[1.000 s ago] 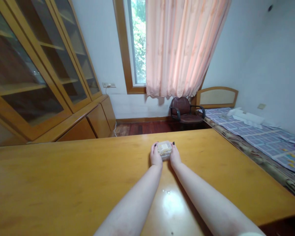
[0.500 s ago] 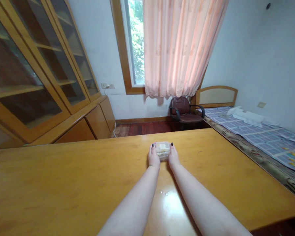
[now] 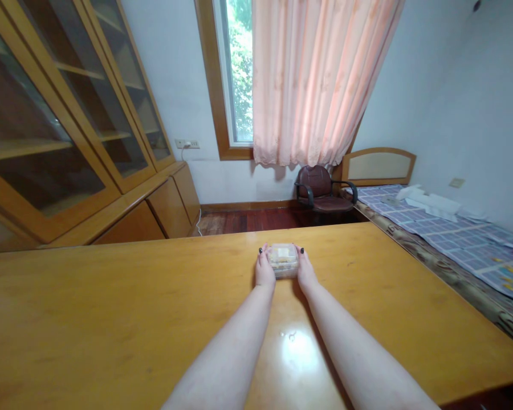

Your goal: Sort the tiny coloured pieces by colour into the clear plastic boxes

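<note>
A small clear plastic container [image 3: 284, 266] with a pale label on its lid sits near the far edge of the wooden table [image 3: 145, 307]. Something yellowish and brownish shows through its walls, too small to make out. My left hand [image 3: 265, 269] is curved along the container's left side, its dark-nailed thumb up beside the lid. Along the right side, my right hand [image 3: 306, 270] is placed the same way, thumb up. Both hands look to be in contact with the container's sides; the outer fingers are partly hidden.
Beyond the table stands a brown armchair [image 3: 318, 188] under a pink curtain [image 3: 320, 80]. A glass-door cabinet [image 3: 89, 108] lines the left. To the right, a bed [image 3: 436, 233] with a checked cover lies along the table, white items on it.
My hands have loosened a little: both thumbs have moved outward from the lid. The container stays in about the same place. The camera view has shifted slightly.
</note>
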The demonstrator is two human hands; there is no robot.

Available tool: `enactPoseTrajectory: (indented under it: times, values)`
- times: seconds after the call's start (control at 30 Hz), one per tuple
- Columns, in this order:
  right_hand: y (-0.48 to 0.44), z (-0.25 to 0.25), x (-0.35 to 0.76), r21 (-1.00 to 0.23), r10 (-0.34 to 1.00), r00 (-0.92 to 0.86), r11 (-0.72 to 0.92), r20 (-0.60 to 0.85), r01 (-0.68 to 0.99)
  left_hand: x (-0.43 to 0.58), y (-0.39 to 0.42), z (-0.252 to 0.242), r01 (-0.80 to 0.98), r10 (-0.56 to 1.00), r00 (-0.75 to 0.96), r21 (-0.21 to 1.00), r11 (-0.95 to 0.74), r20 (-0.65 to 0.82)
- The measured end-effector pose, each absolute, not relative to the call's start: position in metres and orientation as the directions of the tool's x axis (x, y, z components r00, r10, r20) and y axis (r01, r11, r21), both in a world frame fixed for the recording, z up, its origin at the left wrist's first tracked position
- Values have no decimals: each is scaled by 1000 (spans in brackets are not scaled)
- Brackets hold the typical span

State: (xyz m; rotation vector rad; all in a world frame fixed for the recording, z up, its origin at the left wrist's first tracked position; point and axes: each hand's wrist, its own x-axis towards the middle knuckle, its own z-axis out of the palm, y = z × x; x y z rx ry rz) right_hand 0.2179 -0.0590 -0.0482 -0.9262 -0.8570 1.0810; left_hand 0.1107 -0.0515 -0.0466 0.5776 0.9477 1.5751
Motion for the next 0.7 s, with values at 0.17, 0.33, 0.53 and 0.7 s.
enactPoseTrajectory:
  times: [0.17,0.33,0.53,0.7]
  values:
    - [-52,-56,272,-964,991,-28,121,131,-235,93,-41,-42,-646,910,-286,762,47,-299]
    - [-61,-41,283,-982,951,-254,186,178,9,82,-35,-42,-696,885,-282,714,76,-370]
    - [-64,-24,260,-955,895,-395,271,206,118,82,-35,-46,-718,884,-282,693,63,-373]
    - [-66,-26,261,-958,907,-364,266,213,103,82,-35,-48,-721,883,-284,691,60,-373]
